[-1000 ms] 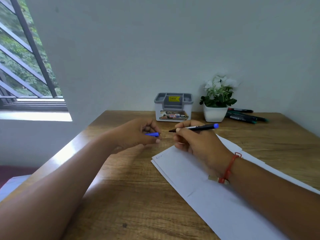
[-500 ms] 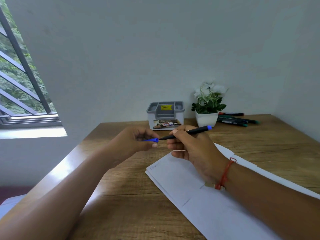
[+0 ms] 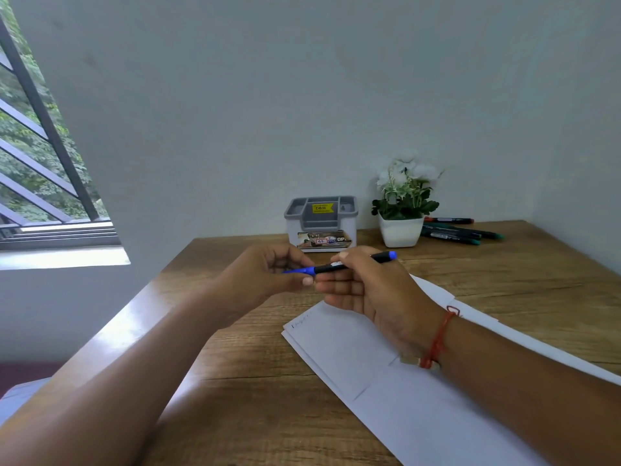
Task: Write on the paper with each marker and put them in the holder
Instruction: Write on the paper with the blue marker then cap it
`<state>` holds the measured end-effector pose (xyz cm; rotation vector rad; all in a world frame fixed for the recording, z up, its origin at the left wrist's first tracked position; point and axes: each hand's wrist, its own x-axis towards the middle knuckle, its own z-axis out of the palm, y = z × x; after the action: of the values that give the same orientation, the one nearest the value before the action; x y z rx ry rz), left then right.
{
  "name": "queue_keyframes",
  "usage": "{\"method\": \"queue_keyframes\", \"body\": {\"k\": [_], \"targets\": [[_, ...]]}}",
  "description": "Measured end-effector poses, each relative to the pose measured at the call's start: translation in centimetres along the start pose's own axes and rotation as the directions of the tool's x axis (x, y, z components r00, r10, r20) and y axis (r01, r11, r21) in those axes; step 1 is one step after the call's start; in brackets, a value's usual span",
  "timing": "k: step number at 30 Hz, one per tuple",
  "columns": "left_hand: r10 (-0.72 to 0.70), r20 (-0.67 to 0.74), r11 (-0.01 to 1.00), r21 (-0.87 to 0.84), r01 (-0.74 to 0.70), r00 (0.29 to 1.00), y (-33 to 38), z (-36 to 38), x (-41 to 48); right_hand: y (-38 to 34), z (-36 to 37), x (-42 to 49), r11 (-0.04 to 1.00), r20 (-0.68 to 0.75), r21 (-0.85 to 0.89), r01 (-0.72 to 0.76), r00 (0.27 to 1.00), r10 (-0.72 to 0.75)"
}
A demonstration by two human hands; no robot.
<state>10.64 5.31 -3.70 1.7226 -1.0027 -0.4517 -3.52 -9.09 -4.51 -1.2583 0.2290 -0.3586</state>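
Above the middle of the brown wood-grain surface [image 3: 252, 381], both hands met at one slim black marker [image 3: 356, 264] with a blue end plug. It was held nearly level and clear of the surface, plug end pointing toward 3 o'clock. The right hand [image 3: 366, 287], with a red thread bracelet [image 3: 438, 338] on its wrist, was wrapped round the barrel, fingers curled beneath and thumb on top. The left hand [image 3: 268, 277] pinched the blue cap [image 3: 299, 270] between thumb and fingers at the marker's 9 o'clock end. Cap and barrel touched in one line, though it could not be told whether the cap was pushed fully home. Under the right hand and forearm, stretching toward 5 o'clock, the white paper [image 3: 403, 415] lay flat on the surface as a few stacked sheets, with a faint dark scribble near the corner closest to the hands. At 12 o'clock from the hands, against the pale wall, stood the small grey-and-white plastic holder [image 3: 321, 223], with a yellow price sticker inside and a printed label on its front. Just beside it, at 1 o'clock, stood a white flower pot [image 3: 401, 232] with white blooms and green leaves. Behind the pot, toward 2 o'clock, several spare markers [image 3: 453, 233] with red and green caps lay side by side on the surface. A barred window [image 3: 40, 163] with greenery outside filled the 9 to 10 o'clock side.
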Motion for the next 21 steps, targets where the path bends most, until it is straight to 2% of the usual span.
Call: {"method": "queue_keyframes", "body": {"k": [5, 8, 14, 17, 19, 21], "targets": [[0.022, -0.031, 0.999, -0.026, -0.023, 0.999, 0.2, 0.5, 0.0, 0.1, -0.5, 0.1, 0.981, -0.003, -0.168, 0.099, 0.995, -0.101], [0.017, -0.062, 0.999, -0.037, -0.019, 0.998, 0.3, 0.7, 0.0, 0.1, -1.0, 0.4, 0.968, 0.018, -0.203, 0.147, 0.989, -0.146], [0.003, -0.071, 1.0, -0.017, -0.005, 0.997, 0.4, 1.4, -0.1, -0.5, -2.0, 0.3, 0.939, 0.104, -0.288, 0.187, 0.981, -0.163], [-0.001, -0.085, 0.999, -0.054, -0.003, 0.996, 0.6, 1.8, -0.1, -1.0, -2.2, 0.4, 0.96, 0.109, -0.24, 0.145, 0.987, -0.122], [0.008, -0.169, 0.994, -0.103, -0.025, 0.986, 1.1, 1.9, 0.0, -1.2, -1.9, 0.7, 0.984, 0.047, -0.147, 0.1, 0.994, -0.094], [0.017, -0.321, 0.989, -0.131, -0.062, 0.947, 1.6, 1.5, 0.1, -1.7, -2.1, 0.9, 0.989, -0.048, -0.114, 0.098, 0.993, -0.104]]}}
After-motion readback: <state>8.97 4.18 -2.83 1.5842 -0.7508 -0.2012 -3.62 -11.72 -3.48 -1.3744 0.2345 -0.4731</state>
